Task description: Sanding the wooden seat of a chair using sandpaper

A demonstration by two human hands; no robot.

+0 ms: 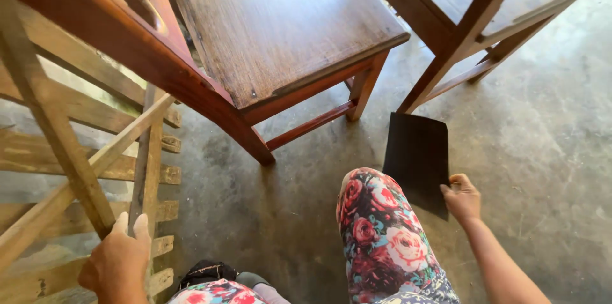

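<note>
Grey concrete floor spreads under everything, with dusty marks on it; a brown wooden chair stands in the middle, and part of another wooden chair shows at the top right. On the left side is a frame of pale wooden slats, tilted and rough. The person sits low; one knee in flowery leggings pokes up between the arms.

The left hand grips one thin slat of the pale frame; its fingers wrap around the wood, pressed close together. The right hand pinches the bottom corner of a dark flat sheet, which looks like sanding paper; the sheet hangs just above the floor, near the leg of the second chair, beside the knee.

To do this well, I think the left hand should hold the frame steady, and the right hand should take a fuller hold of the sheet so it does not flop or slip.
</note>
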